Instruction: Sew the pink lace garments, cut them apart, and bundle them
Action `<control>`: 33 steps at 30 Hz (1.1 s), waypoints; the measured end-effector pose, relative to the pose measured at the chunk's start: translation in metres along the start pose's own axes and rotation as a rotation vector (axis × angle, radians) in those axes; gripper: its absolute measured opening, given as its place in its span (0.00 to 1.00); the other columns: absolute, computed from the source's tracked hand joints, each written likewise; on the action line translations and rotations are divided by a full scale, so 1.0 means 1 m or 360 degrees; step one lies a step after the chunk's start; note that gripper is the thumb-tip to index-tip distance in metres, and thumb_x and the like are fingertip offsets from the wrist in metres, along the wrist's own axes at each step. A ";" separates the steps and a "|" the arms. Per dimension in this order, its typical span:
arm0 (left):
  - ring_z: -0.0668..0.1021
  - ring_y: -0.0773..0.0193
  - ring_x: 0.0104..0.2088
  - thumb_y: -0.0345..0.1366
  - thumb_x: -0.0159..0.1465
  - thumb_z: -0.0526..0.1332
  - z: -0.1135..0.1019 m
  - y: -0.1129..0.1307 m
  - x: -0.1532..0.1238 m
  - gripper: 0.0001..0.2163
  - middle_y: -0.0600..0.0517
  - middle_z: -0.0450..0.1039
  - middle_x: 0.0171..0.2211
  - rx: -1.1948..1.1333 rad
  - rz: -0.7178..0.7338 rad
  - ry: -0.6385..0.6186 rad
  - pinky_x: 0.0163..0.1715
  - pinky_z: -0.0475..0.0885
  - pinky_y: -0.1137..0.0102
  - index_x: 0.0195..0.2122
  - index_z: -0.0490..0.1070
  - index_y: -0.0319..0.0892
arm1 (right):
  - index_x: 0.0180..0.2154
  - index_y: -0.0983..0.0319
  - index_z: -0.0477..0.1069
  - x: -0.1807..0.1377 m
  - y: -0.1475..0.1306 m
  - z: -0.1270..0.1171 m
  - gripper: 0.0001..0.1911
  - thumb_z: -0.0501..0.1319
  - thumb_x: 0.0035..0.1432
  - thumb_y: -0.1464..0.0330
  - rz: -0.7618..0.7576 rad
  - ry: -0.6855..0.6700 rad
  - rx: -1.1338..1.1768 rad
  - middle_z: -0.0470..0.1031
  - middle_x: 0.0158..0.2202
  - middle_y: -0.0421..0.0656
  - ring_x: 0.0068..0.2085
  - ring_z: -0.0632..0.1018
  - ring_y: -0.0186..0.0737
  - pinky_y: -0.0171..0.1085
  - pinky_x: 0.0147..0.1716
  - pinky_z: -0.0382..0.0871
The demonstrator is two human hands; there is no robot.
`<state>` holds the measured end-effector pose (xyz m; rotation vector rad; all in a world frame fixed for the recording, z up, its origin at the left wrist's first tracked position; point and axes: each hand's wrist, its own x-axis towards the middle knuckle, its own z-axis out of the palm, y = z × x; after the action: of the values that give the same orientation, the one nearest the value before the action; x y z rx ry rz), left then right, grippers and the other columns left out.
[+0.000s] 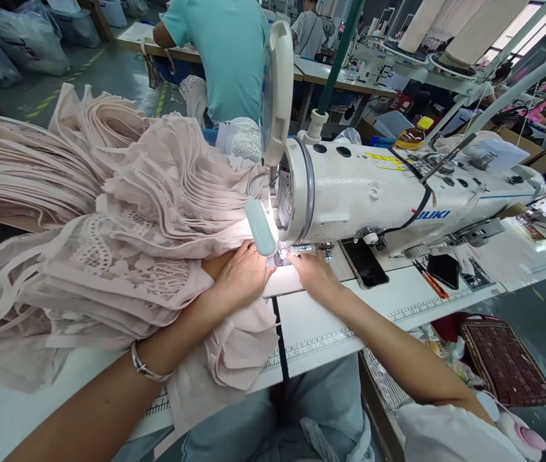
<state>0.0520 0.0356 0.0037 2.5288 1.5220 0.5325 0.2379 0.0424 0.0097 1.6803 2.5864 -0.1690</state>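
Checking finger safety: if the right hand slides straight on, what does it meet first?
Probably the presser foot under the sewing machine head; the right hand is almost touching it, depth unclear.

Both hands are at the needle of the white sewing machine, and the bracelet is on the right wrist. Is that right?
No: the head view shows the bracelet on the left wrist, not the right. The left hand and right hand are indeed at the needle of the white sewing machine.
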 end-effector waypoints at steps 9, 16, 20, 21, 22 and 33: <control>0.72 0.46 0.54 0.32 0.66 0.56 0.008 -0.005 -0.001 0.08 0.41 0.74 0.46 -0.0046 0.0035 0.0048 0.55 0.68 0.54 0.46 0.67 0.39 | 0.47 0.58 0.73 -0.007 0.006 0.008 0.20 0.50 0.62 0.80 -0.0130 0.0222 -0.0069 0.75 0.43 0.48 0.41 0.73 0.47 0.43 0.44 0.67; 0.73 0.47 0.53 0.32 0.66 0.57 0.005 -0.003 -0.001 0.10 0.41 0.73 0.46 -0.0081 -0.0001 0.0059 0.54 0.69 0.56 0.48 0.66 0.38 | 0.55 0.59 0.71 -0.008 0.011 0.009 0.28 0.46 0.59 0.82 -0.0238 0.0247 -0.0035 0.76 0.41 0.49 0.43 0.74 0.47 0.46 0.51 0.67; 0.73 0.47 0.53 0.33 0.66 0.57 0.005 -0.003 -0.002 0.13 0.40 0.73 0.48 -0.0080 -0.0010 0.0082 0.54 0.70 0.55 0.50 0.65 0.38 | 0.57 0.59 0.69 -0.008 0.012 0.009 0.30 0.46 0.58 0.81 -0.0232 0.0207 0.0032 0.76 0.41 0.48 0.41 0.75 0.47 0.48 0.52 0.65; 0.73 0.47 0.53 0.33 0.66 0.57 0.005 -0.003 -0.002 0.13 0.40 0.73 0.48 -0.0077 -0.0010 0.0084 0.54 0.69 0.55 0.51 0.65 0.37 | 0.57 0.59 0.69 -0.007 0.012 0.010 0.29 0.46 0.59 0.81 -0.0228 0.0198 0.0016 0.76 0.40 0.49 0.40 0.75 0.47 0.48 0.52 0.66; 0.73 0.46 0.54 0.33 0.66 0.57 0.005 -0.002 -0.003 0.14 0.40 0.72 0.48 -0.0074 -0.0010 0.0087 0.54 0.69 0.54 0.51 0.64 0.37 | 0.57 0.59 0.69 -0.007 0.012 0.011 0.29 0.47 0.59 0.81 -0.0227 0.0191 -0.0004 0.76 0.40 0.48 0.38 0.75 0.46 0.48 0.51 0.66; 0.72 0.45 0.53 0.33 0.65 0.60 0.004 -0.001 -0.003 0.14 0.38 0.71 0.48 -0.0044 -0.0040 0.0082 0.53 0.70 0.54 0.51 0.65 0.35 | 0.55 0.59 0.70 -0.005 0.011 0.013 0.28 0.47 0.58 0.82 -0.0234 0.0142 -0.0008 0.75 0.43 0.49 0.39 0.76 0.48 0.54 0.56 0.61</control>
<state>0.0517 0.0334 -0.0011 2.4903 1.5506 0.6150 0.2499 0.0411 -0.0032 1.5303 2.7737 -0.0955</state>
